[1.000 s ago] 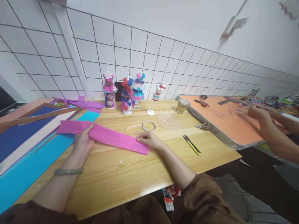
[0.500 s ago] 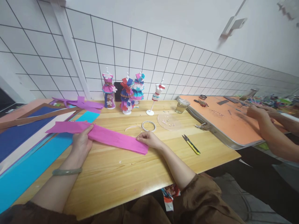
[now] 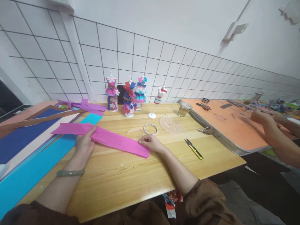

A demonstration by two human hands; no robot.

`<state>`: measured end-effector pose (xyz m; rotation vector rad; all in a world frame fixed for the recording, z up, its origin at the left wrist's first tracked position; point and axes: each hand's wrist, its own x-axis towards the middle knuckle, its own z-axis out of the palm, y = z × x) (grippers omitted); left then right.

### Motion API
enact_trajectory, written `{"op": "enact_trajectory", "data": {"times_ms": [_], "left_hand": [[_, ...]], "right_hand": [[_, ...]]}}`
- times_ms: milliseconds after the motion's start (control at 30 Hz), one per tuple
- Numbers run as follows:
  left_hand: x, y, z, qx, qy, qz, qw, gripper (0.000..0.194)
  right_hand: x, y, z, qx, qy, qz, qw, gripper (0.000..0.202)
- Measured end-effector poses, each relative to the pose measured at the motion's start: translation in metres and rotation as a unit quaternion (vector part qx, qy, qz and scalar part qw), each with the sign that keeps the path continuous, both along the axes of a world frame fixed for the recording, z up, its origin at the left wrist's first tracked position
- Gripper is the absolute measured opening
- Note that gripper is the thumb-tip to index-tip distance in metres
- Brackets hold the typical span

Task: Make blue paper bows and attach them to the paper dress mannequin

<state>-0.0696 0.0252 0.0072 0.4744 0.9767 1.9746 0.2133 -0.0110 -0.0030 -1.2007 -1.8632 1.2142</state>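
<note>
A long strip of pink crepe paper (image 3: 117, 139) stretches between my two hands, just above the wooden table (image 3: 112, 184). My left hand (image 3: 85, 140) grips it near its left part, thumb on top and fingers underneath. At the right end, my right hand (image 3: 151, 142) pinches the strip's upper edge between thumb and fingers. Behind my right hand lies a roll of tape (image 3: 151, 129). Yellow-handled thread snips (image 3: 194, 149) lie to its right. Under and beside my left hand runs a blue paper strip (image 3: 42, 165).
Small dress forms in paper dresses (image 3: 129, 98) stand at the back, with a barer white one (image 3: 159, 95) beside them. A glass jar (image 3: 184, 109) and a clear disc (image 3: 169, 124) sit to the right. Another person's hands (image 3: 262, 118) are over the orange tray (image 3: 236, 128).
The view has shifted slightly, so everything sits a little lower and further right. Both hands keep hold of the pink paper strip in nearly the same pose.
</note>
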Motion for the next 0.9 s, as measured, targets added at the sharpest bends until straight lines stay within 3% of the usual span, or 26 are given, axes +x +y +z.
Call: {"op": "enact_trajectory", "data": {"times_ms": [167,533,733,900], "left_hand": [[0.002,-0.001,-0.002,0.004,-0.014,-0.064,0.998,0.028],[-0.003,0.005,-0.010,0.010,-0.012,-0.029,0.999,0.030],[0.002,-0.001,-0.010,-0.024,-0.011,-0.146,0.989,0.034],[0.008,-0.006,-0.012,-0.049,0.039,-0.173,0.983,0.039]], "right_hand": [[0.001,0.000,-0.001,0.002,-0.008,-0.012,1.000,0.034],[0.009,-0.002,0.005,-0.016,0.017,-0.014,1.000,0.036],[0.010,-0.002,0.005,0.003,0.004,-0.029,1.000,0.036],[0.010,-0.003,0.007,0.019,-0.033,-0.029,0.999,0.038]]}}
